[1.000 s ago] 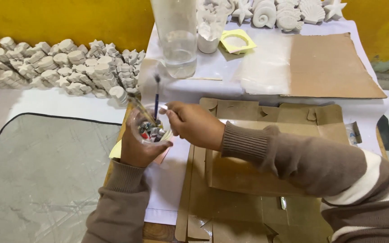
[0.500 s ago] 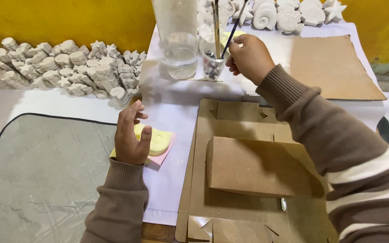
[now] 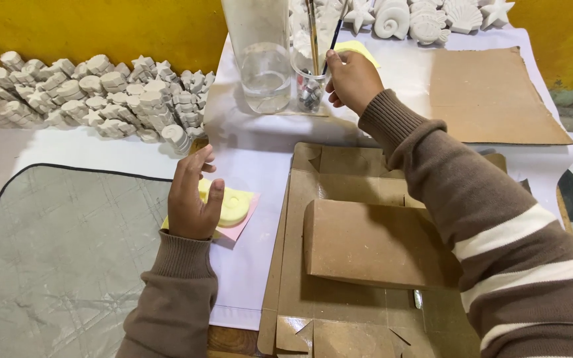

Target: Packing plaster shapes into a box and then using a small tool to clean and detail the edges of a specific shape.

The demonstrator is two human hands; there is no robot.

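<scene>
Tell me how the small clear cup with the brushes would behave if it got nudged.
The small clear cup looks narrow, and the brushes rise far above its rim, so it would probably tip easily. It looks light, so it may slide on the white sheet. The right hand holds one brush, which likely steadies it somewhat.

We see matt, chalky white plaster shell figures [image 3: 94, 96] heaped at the worktop's far left edge, rough and unglazed. Under our left hand [image 3: 190, 199] sits a smooth yellow foam-like mould [image 3: 235, 207] on pink paper [image 3: 243, 224]. Our right hand [image 3: 353, 79] grips a thin dark brush [image 3: 334, 41] in a glossy clear glass jar [image 3: 310, 83]. Dull brown flattened cardboard box [image 3: 366, 245] near the front edge; quilted grey cloth mat [image 3: 54, 258] at left; ribbed knit sleeves.
</scene>
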